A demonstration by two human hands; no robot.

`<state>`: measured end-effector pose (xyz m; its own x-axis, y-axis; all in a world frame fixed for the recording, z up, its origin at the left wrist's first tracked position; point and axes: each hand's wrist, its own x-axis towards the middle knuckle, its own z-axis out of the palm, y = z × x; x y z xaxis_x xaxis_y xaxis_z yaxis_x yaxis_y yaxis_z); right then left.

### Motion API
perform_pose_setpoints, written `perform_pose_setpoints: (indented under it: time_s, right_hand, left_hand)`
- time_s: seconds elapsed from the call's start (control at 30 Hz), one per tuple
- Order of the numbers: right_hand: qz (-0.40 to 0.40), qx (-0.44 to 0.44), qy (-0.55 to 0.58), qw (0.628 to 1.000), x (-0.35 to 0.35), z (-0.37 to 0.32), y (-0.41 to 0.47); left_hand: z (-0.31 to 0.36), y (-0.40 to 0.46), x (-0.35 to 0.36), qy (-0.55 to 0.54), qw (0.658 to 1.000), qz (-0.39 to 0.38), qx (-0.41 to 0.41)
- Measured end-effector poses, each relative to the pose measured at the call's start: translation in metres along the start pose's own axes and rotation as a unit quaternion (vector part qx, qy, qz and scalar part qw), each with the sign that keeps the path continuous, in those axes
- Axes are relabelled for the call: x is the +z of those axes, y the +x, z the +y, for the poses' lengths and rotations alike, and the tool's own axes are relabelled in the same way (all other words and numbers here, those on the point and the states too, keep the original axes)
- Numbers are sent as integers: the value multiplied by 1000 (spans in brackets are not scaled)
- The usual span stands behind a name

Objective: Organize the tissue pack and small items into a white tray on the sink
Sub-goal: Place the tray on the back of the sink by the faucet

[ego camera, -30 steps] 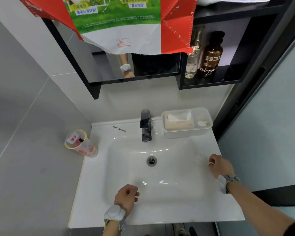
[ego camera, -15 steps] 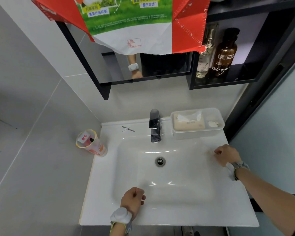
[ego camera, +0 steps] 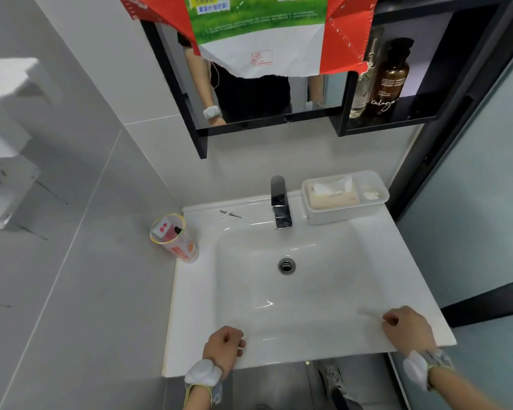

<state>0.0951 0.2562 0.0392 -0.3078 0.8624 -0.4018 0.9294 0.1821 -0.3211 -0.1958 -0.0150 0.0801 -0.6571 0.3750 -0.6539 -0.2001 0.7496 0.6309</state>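
The white tray (ego camera: 345, 216) stands on the sink's back right corner, beside the faucet (ego camera: 280, 202). In it lie a beige tissue pack (ego camera: 332, 196) and a small white item (ego camera: 371, 195). Two thin pale sticks (ego camera: 230, 214) lie crossed on the back rim left of the faucet. My left hand (ego camera: 223, 347) is a closed fist on the front rim, with nothing showing in it. My right hand (ego camera: 406, 328) hovers over the front right corner, its fingers pinched on a thin pale stick (ego camera: 367, 313) that is blurred.
A clear cup with a yellow rim (ego camera: 174, 236) holding a red-labelled tube stands at the sink's left edge against the grey wall. The basin has a drain (ego camera: 286, 265). Above hang a mirror cabinet and a shelf with an amber bottle (ego camera: 390, 75).
My right hand has drawn back from the sink's right rim to the front right corner, with a thin stick now in its fingers. The left fist stays on the front rim. The view has shifted.
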Motion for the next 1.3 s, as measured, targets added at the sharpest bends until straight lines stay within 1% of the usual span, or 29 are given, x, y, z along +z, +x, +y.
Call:
perform_pose_setpoints:
  time_s: [0.2, 0.33, 0.4, 0.53, 0.6, 0.7, 0.83, 0.97, 1.07, 1.2, 1.3]
  right_hand:
    - [-37, -62, 15, 997, 53, -65, -45]
    - [-79, -131, 14, 988, 94, -130, -66]
    - [-101, -176, 3, 979, 115, -171, -78]
    - [-144, -260, -11, 955, 147, -237, -100]
    - [-160, -292, -18, 943, 158, -260, -109]
    - [-182, -327, -36, 927, 166, -273, -112]
    - [-196, -343, -76, 916, 152, -250, -101]
    - [-185, -319, -75, 926, 122, -194, -77]
    - [-158, -272, -57, 948, 91, -138, -52]
    - [-103, -172, -51, 978, 38, -60, -15]
    - [-69, -105, -45, 991, 8, -14, 10]
  left_hand:
    - [-22, -7, -18, -17, 1000, 11, 15]
    - [-39, -15, -36, -23, 999, 24, 23]
    - [-49, -20, -47, -30, 998, 43, 20]
    - [-58, -32, -60, -53, 997, 60, 15]
    - [-62, -34, -63, -62, 996, 65, 8]
    - [-63, -32, -63, -60, 996, 65, 3]
    - [-47, -21, -50, -37, 998, 59, 5]
    - [-15, -11, -24, -48, 998, 39, 23]
    - [8, -1, -2, -53, 998, 21, 33]
    - [38, 12, 29, -50, 998, -1, 46]
    - [59, 16, 47, -48, 997, -14, 53]
